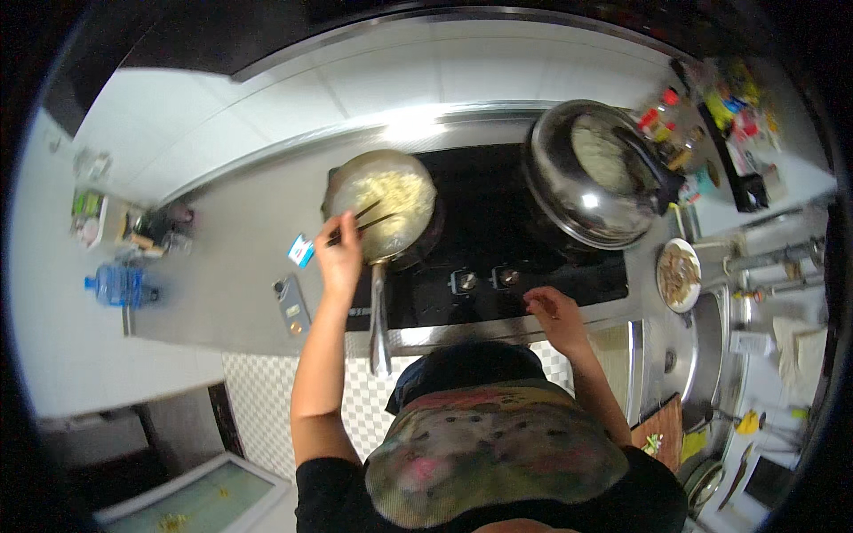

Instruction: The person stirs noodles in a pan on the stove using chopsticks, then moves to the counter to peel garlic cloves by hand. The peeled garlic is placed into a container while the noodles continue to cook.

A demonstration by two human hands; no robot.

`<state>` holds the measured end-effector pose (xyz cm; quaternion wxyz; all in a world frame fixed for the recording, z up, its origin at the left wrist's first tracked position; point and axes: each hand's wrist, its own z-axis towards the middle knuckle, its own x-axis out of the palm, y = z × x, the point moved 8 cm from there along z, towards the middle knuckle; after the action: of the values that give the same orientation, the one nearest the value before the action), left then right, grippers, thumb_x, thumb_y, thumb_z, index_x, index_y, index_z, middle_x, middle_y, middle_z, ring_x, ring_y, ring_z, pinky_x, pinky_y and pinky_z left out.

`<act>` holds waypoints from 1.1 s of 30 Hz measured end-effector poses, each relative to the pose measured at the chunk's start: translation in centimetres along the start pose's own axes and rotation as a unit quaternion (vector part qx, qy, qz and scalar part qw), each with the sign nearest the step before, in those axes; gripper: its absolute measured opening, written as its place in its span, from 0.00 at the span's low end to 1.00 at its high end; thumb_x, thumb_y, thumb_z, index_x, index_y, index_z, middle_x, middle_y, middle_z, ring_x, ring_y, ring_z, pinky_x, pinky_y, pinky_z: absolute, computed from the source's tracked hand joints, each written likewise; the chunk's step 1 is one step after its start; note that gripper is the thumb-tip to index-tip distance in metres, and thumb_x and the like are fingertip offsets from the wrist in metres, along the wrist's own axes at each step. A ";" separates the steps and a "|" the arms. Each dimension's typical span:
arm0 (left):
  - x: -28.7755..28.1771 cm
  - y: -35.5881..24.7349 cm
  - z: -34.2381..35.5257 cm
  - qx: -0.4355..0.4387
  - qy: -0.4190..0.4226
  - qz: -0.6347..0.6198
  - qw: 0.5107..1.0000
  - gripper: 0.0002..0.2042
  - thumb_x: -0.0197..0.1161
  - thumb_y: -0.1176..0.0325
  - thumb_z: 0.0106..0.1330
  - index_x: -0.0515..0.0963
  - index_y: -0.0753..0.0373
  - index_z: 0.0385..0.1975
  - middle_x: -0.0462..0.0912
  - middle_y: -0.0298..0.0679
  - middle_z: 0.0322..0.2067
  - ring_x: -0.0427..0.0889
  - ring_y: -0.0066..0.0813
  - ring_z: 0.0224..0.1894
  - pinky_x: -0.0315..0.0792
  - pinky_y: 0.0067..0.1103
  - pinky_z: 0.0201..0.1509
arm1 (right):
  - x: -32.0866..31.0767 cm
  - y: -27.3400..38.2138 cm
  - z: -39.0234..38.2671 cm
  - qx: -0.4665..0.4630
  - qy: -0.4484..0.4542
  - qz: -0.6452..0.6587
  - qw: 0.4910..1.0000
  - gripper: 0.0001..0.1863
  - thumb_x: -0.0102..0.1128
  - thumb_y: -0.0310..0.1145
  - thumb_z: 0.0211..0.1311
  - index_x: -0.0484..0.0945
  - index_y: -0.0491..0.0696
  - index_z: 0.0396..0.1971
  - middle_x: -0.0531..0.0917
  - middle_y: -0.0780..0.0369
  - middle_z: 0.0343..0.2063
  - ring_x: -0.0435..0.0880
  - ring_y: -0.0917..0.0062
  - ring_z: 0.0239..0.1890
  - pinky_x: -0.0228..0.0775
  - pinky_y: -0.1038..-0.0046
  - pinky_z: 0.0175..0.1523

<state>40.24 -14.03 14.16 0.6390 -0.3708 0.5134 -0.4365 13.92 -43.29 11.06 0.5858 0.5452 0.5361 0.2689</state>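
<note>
While the left hand (339,259) grips chopsticks (360,222) (right hand (553,313) open), a blue-white packet (300,250) lies beside.

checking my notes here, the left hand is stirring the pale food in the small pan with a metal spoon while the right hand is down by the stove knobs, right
Not quite: the head view shows the left hand holding a pair of dark chopsticks, not a metal spoon. The rest holds: the chopsticks reach into the pale food in the small pan, and the right hand is at the front edge of the stove, just right of the knobs.
</note>
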 end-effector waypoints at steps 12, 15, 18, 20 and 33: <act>-6.7 7.5 -1.9 -0.163 -0.159 -0.199 0.953 0.17 0.46 0.60 0.68 0.70 0.71 0.27 0.77 0.45 0.24 0.79 0.32 0.24 0.79 0.21 0.30 | -1.2 -0.4 1.0 -0.010 -0.004 -0.016 1.000 0.07 0.54 0.31 0.58 0.76 0.44 0.34 0.80 0.60 0.27 0.80 0.77 0.27 0.71 0.75 0.34; -6.0 11.5 -2.9 -0.252 -0.188 -0.343 0.885 0.17 0.43 0.62 0.68 0.69 0.72 0.27 0.77 0.46 0.24 0.80 0.34 0.25 0.80 0.19 0.30 | -0.7 -0.1 1.3 -0.036 -0.001 0.001 0.999 0.07 0.54 0.31 0.58 0.76 0.44 0.34 0.80 0.60 0.26 0.79 0.77 0.27 0.71 0.76 0.33; -4.9 14.0 -3.8 -0.320 -0.187 -0.453 0.811 0.16 0.41 0.65 0.67 0.69 0.74 0.29 0.78 0.49 0.26 0.80 0.36 0.27 0.80 0.19 0.33 | -0.1 0.2 1.7 -0.042 0.024 -0.014 0.999 0.07 0.54 0.31 0.58 0.75 0.45 0.35 0.80 0.60 0.25 0.79 0.77 0.26 0.71 0.76 0.33; -3.7 14.6 -4.2 -0.358 -0.165 -0.503 0.769 0.15 0.40 0.68 0.66 0.69 0.75 0.29 0.78 0.51 0.28 0.81 0.38 0.29 0.81 0.19 0.34 | 0.3 0.3 1.9 -0.037 0.045 -0.046 0.997 0.07 0.54 0.31 0.58 0.75 0.45 0.35 0.79 0.60 0.25 0.79 0.77 0.25 0.71 0.76 0.32; -7.6 3.7 -2.1 -0.228 -0.194 -0.558 0.774 0.17 0.40 0.66 0.69 0.69 0.77 0.31 0.77 0.53 0.30 0.80 0.44 0.35 0.81 0.21 0.38 | 1.8 1.1 2.0 -0.032 0.073 -0.026 0.996 0.07 0.54 0.31 0.59 0.76 0.45 0.35 0.79 0.62 0.25 0.77 0.81 0.27 0.68 0.78 0.32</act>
<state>38.17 -5.63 12.87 0.2659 -0.8043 0.1657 -0.5050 16.52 -42.12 11.13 0.5687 0.4907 0.5830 0.3097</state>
